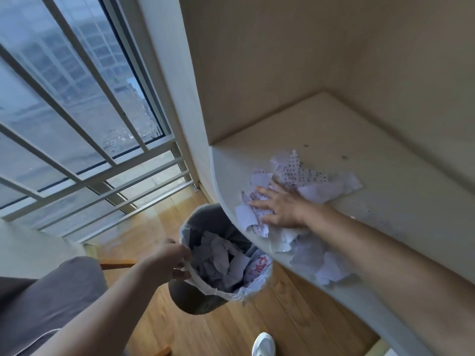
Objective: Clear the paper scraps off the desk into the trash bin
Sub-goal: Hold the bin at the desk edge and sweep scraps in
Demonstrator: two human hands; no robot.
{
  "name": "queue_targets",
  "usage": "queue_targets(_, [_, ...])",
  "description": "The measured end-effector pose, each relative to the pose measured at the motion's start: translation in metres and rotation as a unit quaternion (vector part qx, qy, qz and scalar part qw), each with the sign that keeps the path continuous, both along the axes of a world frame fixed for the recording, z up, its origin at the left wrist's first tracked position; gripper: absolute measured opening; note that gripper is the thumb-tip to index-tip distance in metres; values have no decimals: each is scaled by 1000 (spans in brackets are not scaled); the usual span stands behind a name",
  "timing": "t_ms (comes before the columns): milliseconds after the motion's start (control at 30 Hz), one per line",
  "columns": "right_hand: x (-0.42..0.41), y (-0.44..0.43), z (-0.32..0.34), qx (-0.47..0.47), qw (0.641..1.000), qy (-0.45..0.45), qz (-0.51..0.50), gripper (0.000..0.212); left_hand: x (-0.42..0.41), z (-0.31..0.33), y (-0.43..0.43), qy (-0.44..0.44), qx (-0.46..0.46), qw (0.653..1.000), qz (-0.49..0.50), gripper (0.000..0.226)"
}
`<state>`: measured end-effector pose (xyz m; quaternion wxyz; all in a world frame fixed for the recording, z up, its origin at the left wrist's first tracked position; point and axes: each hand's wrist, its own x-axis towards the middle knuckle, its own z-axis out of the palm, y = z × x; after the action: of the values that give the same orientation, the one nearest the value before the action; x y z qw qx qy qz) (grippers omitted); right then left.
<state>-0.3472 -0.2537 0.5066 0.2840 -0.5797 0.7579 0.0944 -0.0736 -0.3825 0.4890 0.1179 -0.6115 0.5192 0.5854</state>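
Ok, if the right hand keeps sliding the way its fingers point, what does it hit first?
The right hand lies flat on the paper scraps, fingers towards the desk edge. It would push the scraps beyond its fingertips first, then pass the edge above the trash bin, probably; depth is unclear.

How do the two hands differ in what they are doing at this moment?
The right hand lies flat, fingers spread, on the paper scraps at the desk edge; the left hand is curled in a grip on the trash bin rim and its liner. The right hand is up on the desk; the left hand is lower, beside the desk edge. Both are bare.
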Motion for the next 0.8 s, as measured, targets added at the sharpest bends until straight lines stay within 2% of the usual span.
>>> queue_targets(133, [44,-6,-4,-14,996,-6,92,55,4,7,-1,2,-4,1000,15,28])
queue_targets(300, [92,-13,8,-28,990,-53,127,51,12,21,-3,22,-3,1000,22,27])
queue_targets(367, [105,-14,15,-50,985,-137,96,47,12,21,-4,20,-4,1000,21,25])
queue_targets(433, [105,-12,29,-99,966,-237,13,46,10,20,-4,26,-1,999,23,23])
queue_targets(500, [93,-8,41,-138,948,-278,-71,49,9,20,-3,29,-2,999,24,20])
queue_targets(567, [71,1,44,-132,956,-237,-108,59,7,18,0,28,-3,999,24,20])
queue_targets(667, [35,19,34,-49,983,-128,-124,72,3,16,5,37,18,999,30,29])
queue_targets(800, [30,27,11,-9,984,-92,-153,74,-1,12,9,43,34,997,47,34])
